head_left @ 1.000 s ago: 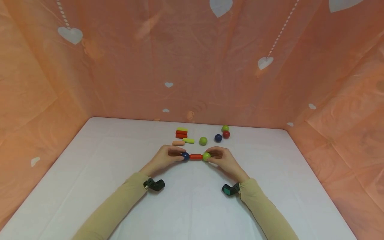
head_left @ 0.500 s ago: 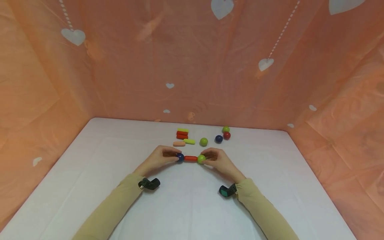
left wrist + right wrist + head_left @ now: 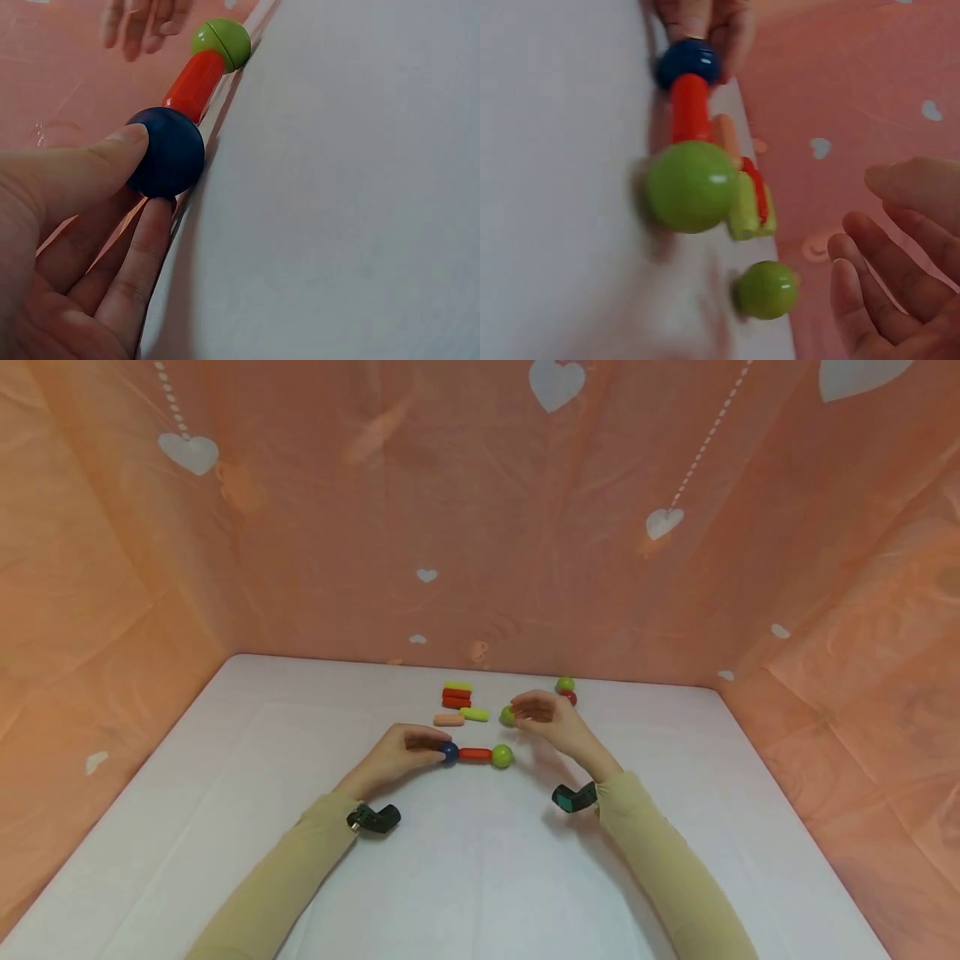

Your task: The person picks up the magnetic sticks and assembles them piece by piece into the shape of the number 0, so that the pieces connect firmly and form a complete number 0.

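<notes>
My left hand (image 3: 396, 758) pinches a dark blue ball (image 3: 166, 152) between thumb and fingers. From that ball a red rod (image 3: 476, 754) runs rightward to a green ball (image 3: 502, 756), the three joined in a straight line close to the white table. My right hand (image 3: 553, 723) hovers above the table, behind and right of this piece, its fingers loosely bent with nothing between them. In the head view it overlaps a loose green ball (image 3: 507, 717); the right wrist view shows that ball apart from the fingers (image 3: 889, 289).
Beyond the left hand lie an orange rod (image 3: 448, 720), a yellow-green rod (image 3: 474, 715), red rods (image 3: 456, 702) and another yellow-green rod (image 3: 458, 686). A red ball (image 3: 570, 697) and a green ball (image 3: 565, 683) sit at the back right. Orange cloth (image 3: 480, 527) surrounds the white table (image 3: 465, 877).
Both hands shifted the joined piece a little left. Then my right hand let go of its green ball and rose away toward the back right, covering the loose blue ball.
</notes>
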`<state>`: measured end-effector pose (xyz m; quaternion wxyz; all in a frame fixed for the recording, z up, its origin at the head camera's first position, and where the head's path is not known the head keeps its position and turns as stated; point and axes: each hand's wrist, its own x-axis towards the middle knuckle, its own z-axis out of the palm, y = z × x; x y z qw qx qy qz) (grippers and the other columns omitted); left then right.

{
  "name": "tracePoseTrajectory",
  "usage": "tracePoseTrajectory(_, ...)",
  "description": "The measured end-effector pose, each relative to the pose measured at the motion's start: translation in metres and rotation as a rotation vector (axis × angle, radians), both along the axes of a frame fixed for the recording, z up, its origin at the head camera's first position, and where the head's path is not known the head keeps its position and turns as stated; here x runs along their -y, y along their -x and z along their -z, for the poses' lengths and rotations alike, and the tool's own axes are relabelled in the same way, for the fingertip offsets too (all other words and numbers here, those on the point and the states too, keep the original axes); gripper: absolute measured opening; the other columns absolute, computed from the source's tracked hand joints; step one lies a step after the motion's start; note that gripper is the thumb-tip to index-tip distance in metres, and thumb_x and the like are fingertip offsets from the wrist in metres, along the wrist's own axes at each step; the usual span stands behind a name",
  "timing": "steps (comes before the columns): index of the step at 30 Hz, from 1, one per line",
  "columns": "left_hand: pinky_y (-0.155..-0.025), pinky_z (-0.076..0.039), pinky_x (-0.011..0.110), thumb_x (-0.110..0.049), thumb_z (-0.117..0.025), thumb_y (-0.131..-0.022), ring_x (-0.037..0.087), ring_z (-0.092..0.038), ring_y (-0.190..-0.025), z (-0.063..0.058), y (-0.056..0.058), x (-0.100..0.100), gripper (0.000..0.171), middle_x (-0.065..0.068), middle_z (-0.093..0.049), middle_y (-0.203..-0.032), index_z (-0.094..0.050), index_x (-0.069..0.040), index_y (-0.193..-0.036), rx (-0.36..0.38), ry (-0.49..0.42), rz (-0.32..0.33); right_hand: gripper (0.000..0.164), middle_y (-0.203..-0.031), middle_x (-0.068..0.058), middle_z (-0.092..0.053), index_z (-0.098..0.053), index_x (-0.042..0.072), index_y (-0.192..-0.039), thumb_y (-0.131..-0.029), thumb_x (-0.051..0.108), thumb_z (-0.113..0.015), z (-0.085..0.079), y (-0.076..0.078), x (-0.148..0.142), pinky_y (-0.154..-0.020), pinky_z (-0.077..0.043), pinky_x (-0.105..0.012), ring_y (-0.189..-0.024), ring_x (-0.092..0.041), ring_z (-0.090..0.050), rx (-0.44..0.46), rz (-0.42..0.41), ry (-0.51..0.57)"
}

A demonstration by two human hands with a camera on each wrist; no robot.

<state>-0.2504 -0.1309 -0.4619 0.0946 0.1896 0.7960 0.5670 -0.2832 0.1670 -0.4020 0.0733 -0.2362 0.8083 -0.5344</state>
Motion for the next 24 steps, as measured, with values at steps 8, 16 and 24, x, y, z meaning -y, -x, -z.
tracePoseTrajectory(8, -0.091, -0.049, 0.031, -0.009, -0.070, -0.087, 0.021, -0.063, -0.103, 0.003, 0.001, 0.000, 0.033, 0.009, -0.066, -0.114, -0.065, -0.005, -0.119, -0.004, -0.023, 0.015, 0.039, -0.120, -0.027, -0.058, -0.056, -0.004, -0.124, -0.088, 0.003, -0.068, -0.012, 0.027, 0.017, -0.092, -0.049, -0.036, -0.108, -0.034, -0.059, 0.013, -0.047, -0.055)
tracePoseTrajectory(16, -0.092, -0.049, 0.032, -0.013, -0.070, -0.088, 0.020, -0.062, -0.105, 0.002, 0.002, 0.000, 0.033, 0.007, -0.066, -0.113, -0.065, -0.006, -0.120, -0.010, 0.011, 0.012, 0.042, -0.119, -0.021, -0.061, -0.057, -0.003, -0.125, -0.086, 0.005, -0.071, -0.009, 0.045, 0.034, -0.094, -0.048, -0.038, -0.105, -0.027, -0.060, -0.010, -0.080, -0.161)
tracePoseTrajectory(24, -0.092, -0.048, 0.032, -0.011, -0.070, -0.088, 0.021, -0.062, -0.105, 0.002, 0.002, 0.002, 0.033, 0.008, -0.066, -0.114, -0.064, -0.005, -0.120, 0.000, -0.009, 0.021, 0.038, -0.111, -0.011, -0.065, -0.062, 0.002, -0.121, -0.085, 0.005, -0.072, -0.001, 0.054, 0.052, -0.092, -0.048, -0.035, -0.103, -0.023, -0.060, -0.027, -0.100, -0.316)
